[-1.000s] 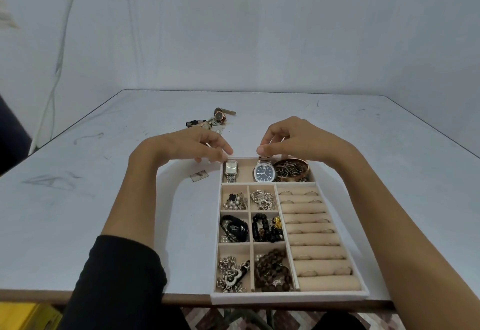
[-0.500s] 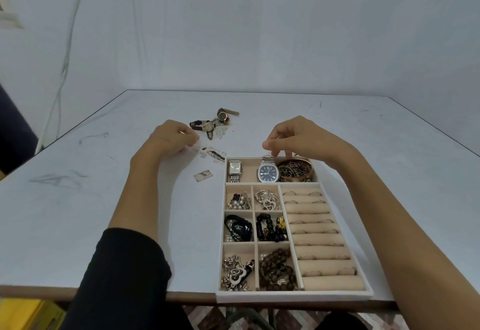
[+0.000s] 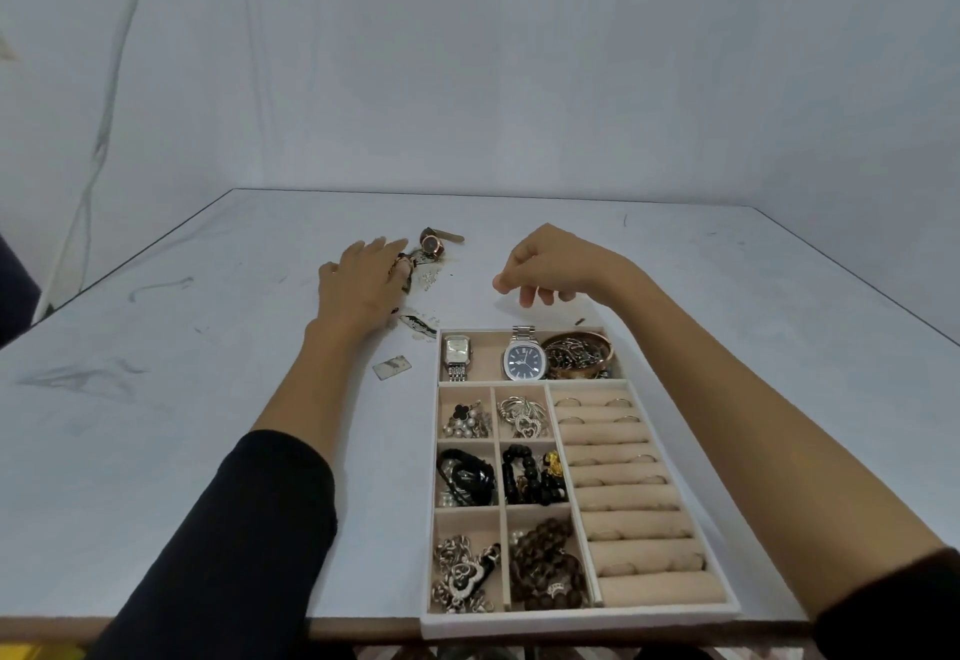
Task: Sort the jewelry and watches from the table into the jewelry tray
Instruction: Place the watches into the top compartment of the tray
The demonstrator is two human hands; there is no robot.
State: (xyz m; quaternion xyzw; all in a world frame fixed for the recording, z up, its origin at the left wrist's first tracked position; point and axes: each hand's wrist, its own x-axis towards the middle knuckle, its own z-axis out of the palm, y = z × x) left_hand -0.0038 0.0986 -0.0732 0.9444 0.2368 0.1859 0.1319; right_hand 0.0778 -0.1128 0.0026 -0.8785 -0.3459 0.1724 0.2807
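Table (image 3: 156,399): nearly bare; unsorted pieces lie centre-left, beyond the tray.
Tray (image 3: 582,625): lower right, mostly filled.
Left hand (image 3: 363,280): nearer; fingers spread flat over the pile (image 3: 421,264), gripping nothing I can see.
Right hand (image 3: 556,264): centre, loosely curled, seemingly empty.
Watch (image 3: 432,243): just right of the left fingertips, strap running right.

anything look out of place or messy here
Mostly tidy. The jewelry tray overhangs the table's near edge. Still loose on the table: a small rectangular tag left of the tray, a pale strip by its far-left corner, and a heap with a round watch at the left hand.
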